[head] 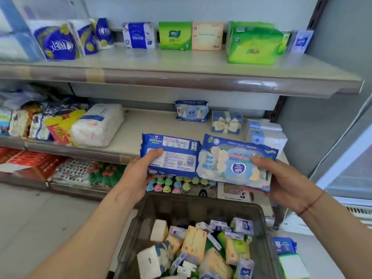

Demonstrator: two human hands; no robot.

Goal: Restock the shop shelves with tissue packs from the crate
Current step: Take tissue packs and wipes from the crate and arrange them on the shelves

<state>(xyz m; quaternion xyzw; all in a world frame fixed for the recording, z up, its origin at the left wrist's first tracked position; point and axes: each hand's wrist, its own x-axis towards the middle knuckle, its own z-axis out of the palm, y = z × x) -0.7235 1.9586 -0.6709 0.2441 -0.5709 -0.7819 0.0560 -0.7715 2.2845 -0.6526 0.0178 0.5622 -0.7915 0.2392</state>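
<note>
1. Dark crate [201, 206] closest, low in front, heaped with small tissue packs [194, 243] in tan, white and pale blue; plenty left to shelve
2. Behind it, shop shelving: top shelf [181, 61] lined with blue, green and tan packs, and middle shelf [153, 121] bare across its centre
3. On that middle shelf, a bulky white pack [98, 125] at the left, a matching blue pack [192, 110] upright at the back, a bow-printed box [226, 121] just beside it, and pale blue packs [265, 135] stacked at the right end
4. Two flat blue packs held side by side above the crate, edges touching, about level with the middle shelf's front lip: left pack [173, 156] showing its printed back, right pack [235, 164] showing its flowered front, lettering apparently inverted
5. Left hand [141, 170] gripping the left pack, thumb over the face and fingers beneath; right hand [285, 180] clamped the same way on the right pack
6. Step in hand, by the look of it: carrying from crate to shelf, neither pack set down yet
7. Next move, probably: reaching over the lip to the bare stretch in front of the matching blue pack, turning the left pack face out, righting the other, standing both clear of the bow-printed box, then letting go
</note>
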